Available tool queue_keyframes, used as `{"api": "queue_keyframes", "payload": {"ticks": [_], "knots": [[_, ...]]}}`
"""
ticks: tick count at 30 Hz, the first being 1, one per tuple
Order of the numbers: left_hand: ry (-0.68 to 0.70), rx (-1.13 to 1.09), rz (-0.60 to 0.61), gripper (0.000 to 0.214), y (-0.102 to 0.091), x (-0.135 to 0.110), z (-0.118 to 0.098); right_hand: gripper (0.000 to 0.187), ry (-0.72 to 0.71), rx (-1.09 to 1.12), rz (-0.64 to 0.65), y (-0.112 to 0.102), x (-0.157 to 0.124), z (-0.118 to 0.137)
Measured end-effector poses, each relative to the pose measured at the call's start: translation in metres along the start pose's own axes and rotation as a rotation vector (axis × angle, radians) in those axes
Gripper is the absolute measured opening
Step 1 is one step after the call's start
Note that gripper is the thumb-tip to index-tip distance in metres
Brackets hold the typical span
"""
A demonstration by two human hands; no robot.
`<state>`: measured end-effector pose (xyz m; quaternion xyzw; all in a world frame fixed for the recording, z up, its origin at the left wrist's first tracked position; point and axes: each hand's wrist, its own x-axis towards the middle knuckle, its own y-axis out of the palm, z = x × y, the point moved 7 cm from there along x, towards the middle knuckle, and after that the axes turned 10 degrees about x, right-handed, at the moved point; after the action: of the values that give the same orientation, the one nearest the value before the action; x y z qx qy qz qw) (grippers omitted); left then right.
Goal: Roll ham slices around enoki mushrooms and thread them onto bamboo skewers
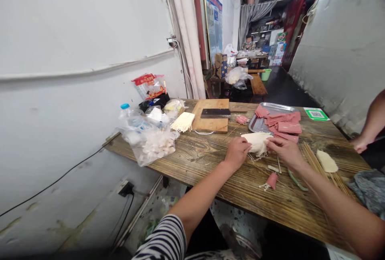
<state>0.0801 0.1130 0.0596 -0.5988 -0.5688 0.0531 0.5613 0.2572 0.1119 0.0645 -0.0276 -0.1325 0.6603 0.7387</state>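
Observation:
My left hand (237, 152) and my right hand (285, 150) both pinch a pale bundle of enoki mushrooms wrapped in a thin beige sheet (258, 142) on the wooden table (210, 164). Loose white strands hang from the bundle between my hands. A small pink roll with white strands (271, 181) lies just in front of my right hand, beside a green strip (296, 180). Pink ham slices (282, 123) lie piled on a metal tray (270, 109) behind my hands.
A cutting board (210, 121) with a dark cleaver (215, 112) sits at the back, with more enoki (182, 122) and plastic bags (148, 142) to its left. Bamboo skewers (323, 168) and a beige sheet (327, 161) lie right. Another person's hand (362, 142) rests at the right edge.

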Motion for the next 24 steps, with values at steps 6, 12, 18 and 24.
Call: {"api": "queue_keyframes", "payload": {"ticks": [6,12,18,24], "knots": [[-0.125,-0.442,0.004,0.027,-0.027,0.016,-0.035,0.046,-0.080,0.064,-0.033,-0.012,-0.013,0.045],[-0.267,-0.773,0.074,0.032,-0.034,0.019,-0.052,0.043,-0.073,0.115,-0.099,-0.001,-0.029,0.066],[-0.429,-0.758,0.038,0.028,-0.025,-0.008,-0.034,0.044,-0.053,0.226,-0.111,0.024,-0.035,0.043],[-0.589,-0.782,-0.041,0.028,-0.018,-0.025,-0.005,0.046,-0.046,0.053,0.072,0.030,-0.017,0.037]]}}
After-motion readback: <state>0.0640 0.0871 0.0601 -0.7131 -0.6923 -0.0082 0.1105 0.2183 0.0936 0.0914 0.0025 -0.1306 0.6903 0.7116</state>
